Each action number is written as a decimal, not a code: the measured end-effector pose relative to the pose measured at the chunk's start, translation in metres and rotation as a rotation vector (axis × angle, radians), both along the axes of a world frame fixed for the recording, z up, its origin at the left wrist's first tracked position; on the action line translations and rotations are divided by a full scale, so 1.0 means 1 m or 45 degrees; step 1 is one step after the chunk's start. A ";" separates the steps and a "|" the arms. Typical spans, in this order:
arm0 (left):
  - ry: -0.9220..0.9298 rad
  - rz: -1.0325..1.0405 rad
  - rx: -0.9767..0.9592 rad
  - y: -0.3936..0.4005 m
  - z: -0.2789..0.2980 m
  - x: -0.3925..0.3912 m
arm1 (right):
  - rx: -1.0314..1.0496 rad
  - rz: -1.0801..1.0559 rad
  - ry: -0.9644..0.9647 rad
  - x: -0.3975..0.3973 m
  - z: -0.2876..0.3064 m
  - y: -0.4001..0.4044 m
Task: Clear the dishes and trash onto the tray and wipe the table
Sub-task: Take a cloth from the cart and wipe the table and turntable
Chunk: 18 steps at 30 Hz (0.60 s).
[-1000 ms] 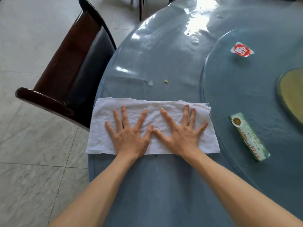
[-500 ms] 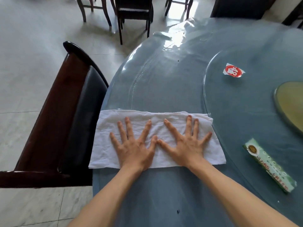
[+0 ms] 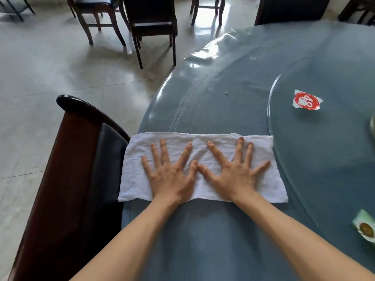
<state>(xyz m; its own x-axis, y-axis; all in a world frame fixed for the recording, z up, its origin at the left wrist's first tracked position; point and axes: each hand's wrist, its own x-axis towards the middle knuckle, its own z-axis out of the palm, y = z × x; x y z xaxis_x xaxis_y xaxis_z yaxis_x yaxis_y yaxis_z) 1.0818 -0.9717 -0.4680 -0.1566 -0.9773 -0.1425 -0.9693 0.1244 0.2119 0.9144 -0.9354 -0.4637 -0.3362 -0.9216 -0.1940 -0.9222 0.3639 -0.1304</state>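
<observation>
Head view shows left hand (image 3: pixel 169 175) and right hand (image 3: pixel 235 173) pressing flat, fingers spread, on white rectangular cloth (image 3: pixel 203 167) at near bench (image 3: pixel 223 78) edge; wiping underway, red-and-white wrapper (image 3: pixel 306 99), crumbs remain farther right.

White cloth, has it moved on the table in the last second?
Yes. The cloth has slid forward, away from the person. The green packet, level with it before, now lies behind it, and the red sticker is closer ahead.

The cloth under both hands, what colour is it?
Plain white cloth, slightly wrinkled; seen in the head view.
</observation>
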 end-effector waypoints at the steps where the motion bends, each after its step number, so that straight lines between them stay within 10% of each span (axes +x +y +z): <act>1: 0.005 -0.020 0.002 -0.014 0.000 0.001 | 0.002 -0.024 -0.002 0.001 0.000 -0.010; 18: 0.101 -0.304 0.000 -0.172 -0.001 -0.013 | 0.028 -0.361 0.009 0.006 -0.003 -0.137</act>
